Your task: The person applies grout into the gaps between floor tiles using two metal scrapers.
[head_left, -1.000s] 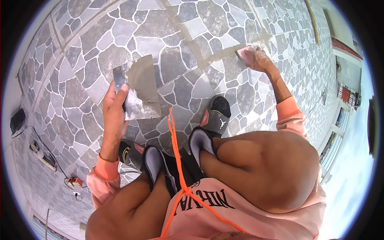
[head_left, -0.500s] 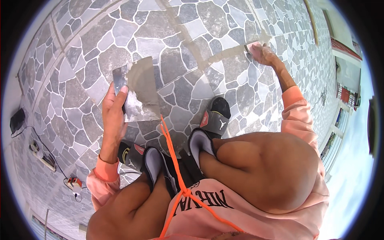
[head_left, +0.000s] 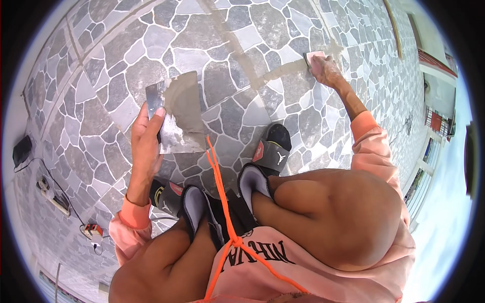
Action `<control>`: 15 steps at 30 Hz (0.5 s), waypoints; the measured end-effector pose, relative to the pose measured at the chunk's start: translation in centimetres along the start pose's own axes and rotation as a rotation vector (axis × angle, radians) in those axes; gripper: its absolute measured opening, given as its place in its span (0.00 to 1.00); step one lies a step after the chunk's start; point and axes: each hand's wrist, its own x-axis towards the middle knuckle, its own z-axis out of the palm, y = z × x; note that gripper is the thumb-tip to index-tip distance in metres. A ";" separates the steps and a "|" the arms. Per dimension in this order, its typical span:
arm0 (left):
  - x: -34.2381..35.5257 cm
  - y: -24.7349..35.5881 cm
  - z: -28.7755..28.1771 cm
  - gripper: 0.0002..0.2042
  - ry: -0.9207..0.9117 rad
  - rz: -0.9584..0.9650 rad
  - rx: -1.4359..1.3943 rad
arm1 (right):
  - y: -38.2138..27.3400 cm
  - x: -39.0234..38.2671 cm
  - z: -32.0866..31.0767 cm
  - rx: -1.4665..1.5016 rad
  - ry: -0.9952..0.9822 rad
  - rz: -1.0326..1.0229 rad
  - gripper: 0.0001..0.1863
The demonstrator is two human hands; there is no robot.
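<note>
In my left hand (head_left: 146, 134) is a flat metal plate (head_left: 154, 95), gripped at its left edge with the thumb on top. Grey-beige grout paste (head_left: 183, 103) covers much of the plate, with a bare whitish smear near the thumb. Out to the far right, my right hand (head_left: 327, 70) is closed on a small pink spreader (head_left: 314, 56) with a dark edge. That edge is at the right part of a beige grout strip (head_left: 283, 70) along a joint in the stone-patterned floor (head_left: 202, 30). Its exact contact with the floor cannot be made out.
My slippered feet (head_left: 273, 149) are close below the plate, and an orange drawstring (head_left: 220, 187) hangs beside it. At left lie a power strip (head_left: 93, 233), a black cable (head_left: 70, 202), a power tool (head_left: 50, 194) and a dark box (head_left: 22, 151). Another beige joint (head_left: 230, 35) runs farther off.
My right hand has slid slightly left along the joint with the spreader, which is turned a little. My left hand and the plate have shifted slightly right.
</note>
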 end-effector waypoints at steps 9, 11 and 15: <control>-0.4 0.1 0.2 0.21 0.020 -0.022 -0.022 | -0.2 -0.9 -0.2 0.009 0.011 0.040 0.21; -0.6 0.3 0.2 0.21 0.068 -0.001 0.029 | -0.3 -0.9 -0.6 0.016 -0.027 0.021 0.21; -0.4 0.2 -0.2 0.20 0.021 -0.011 -0.005 | 5.4 -0.1 -2.6 0.130 -0.235 0.085 0.20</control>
